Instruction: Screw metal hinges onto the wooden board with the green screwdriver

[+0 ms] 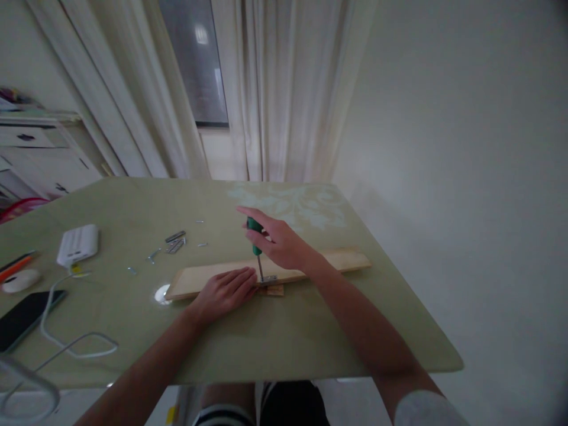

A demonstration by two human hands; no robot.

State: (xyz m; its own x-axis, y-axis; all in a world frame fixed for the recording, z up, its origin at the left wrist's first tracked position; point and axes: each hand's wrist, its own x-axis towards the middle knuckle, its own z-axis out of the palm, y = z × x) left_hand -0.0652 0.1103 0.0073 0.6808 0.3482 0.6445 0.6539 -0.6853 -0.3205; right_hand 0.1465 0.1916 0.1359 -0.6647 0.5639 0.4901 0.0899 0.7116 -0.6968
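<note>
A long pale wooden board [195, 277] lies across the table in front of me. My left hand [226, 291] holds it near the middle, fingers together over its top and the thumb side along the front edge. Just right of those fingertips, a small metal hinge or bracket [268, 278] sits at the board's front edge. My right hand [281, 239] has thumb and fingers around the green handle of a screwdriver [254, 228], its index finger stretched out. The screwdriver stands nearly upright, its tip at the metal piece. A small wooden piece [275, 290] shows beneath the front edge.
Several metal pieces [176, 241] and loose screws [153, 255] lie on the green table [310, 337] beyond the board. At the left are a white device [78, 244] with a cable [80, 356], a phone [26, 316] and a white rounded object [21, 280]. A wall [465, 177] stands at the right.
</note>
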